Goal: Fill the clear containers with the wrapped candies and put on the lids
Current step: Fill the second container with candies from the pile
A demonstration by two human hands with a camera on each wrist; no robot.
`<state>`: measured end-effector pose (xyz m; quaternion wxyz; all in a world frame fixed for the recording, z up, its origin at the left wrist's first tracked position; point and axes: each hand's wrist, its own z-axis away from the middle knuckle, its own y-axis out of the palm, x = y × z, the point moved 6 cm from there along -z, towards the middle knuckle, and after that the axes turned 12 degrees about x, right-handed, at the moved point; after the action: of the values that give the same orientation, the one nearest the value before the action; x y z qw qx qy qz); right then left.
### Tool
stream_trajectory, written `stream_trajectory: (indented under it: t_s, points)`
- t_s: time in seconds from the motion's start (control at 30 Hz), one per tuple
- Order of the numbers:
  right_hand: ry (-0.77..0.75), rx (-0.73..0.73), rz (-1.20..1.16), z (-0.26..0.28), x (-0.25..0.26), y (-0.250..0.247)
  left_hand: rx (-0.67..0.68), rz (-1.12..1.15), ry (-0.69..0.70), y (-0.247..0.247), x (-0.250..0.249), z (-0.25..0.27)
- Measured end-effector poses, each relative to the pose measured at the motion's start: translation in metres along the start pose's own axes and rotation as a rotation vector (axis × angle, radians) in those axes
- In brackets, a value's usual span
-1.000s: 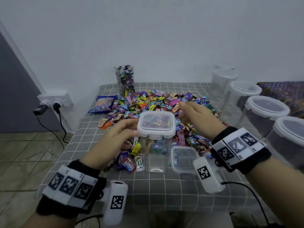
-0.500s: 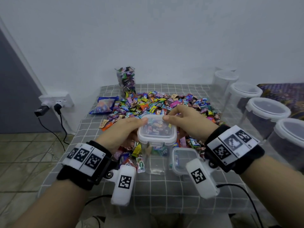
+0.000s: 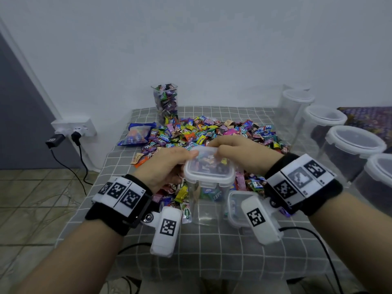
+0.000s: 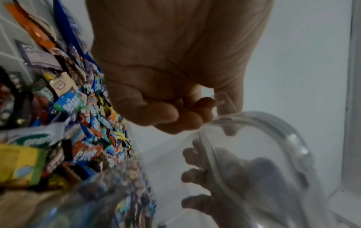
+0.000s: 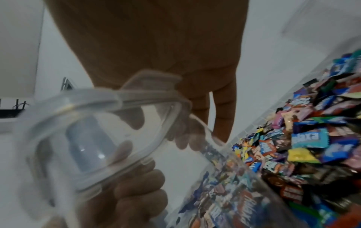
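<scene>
clear plastic is catching the light at the near edge of the checked table (image 3: 212,262), where a tall clear container (image 3: 209,200) is standing upright with its lid (image 3: 210,170) sitting on top. the left hand (image 3: 164,166) is pinching the lid's far left corner with curled fingers, and the right hand (image 3: 239,153) is curling over its far right edge. just right of it a second container (image 3: 235,206) is standing. behind, wrapped candies (image 3: 212,132) are lying heaped; farther back a candy-filled container (image 3: 166,101) is standing by the wall.
</scene>
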<state>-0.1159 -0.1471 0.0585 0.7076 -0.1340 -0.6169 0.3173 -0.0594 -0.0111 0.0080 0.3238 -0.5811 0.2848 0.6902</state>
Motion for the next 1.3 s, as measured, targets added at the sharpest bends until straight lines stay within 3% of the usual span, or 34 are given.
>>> stream_trajectory:
  t_s: [0.23,0.5,0.63,0.8,1.03,1.17,1.3]
  points:
    - [0.055,0.097,0.235,-0.019,0.013,0.005,0.09,-0.174,0.02,-0.008,-0.022,-0.004]
    - [0.117,-0.005,0.243,-0.023,0.005,0.0,-0.038,-0.428,-0.019,-0.028,-0.025,0.011]
    - [0.085,-0.052,0.147,-0.02,0.0,0.002,-0.015,-0.384,-0.094,-0.021,-0.016,0.03]
    - [0.058,-0.096,0.029,-0.016,-0.002,0.008,-0.089,-0.287,-0.032,-0.013,-0.01,0.038]
    - [0.065,-0.237,0.133,-0.001,-0.001,0.006,-0.184,-0.089,-0.03,-0.006,-0.003,0.039]
    - [0.115,-0.197,0.37,0.006,0.004,0.007,-0.221,0.001,-0.046,-0.006,-0.001,0.037]
    - [-0.006,-0.009,0.468,0.009,0.015,0.017,-0.243,0.034,-0.028,-0.004,-0.005,0.04]
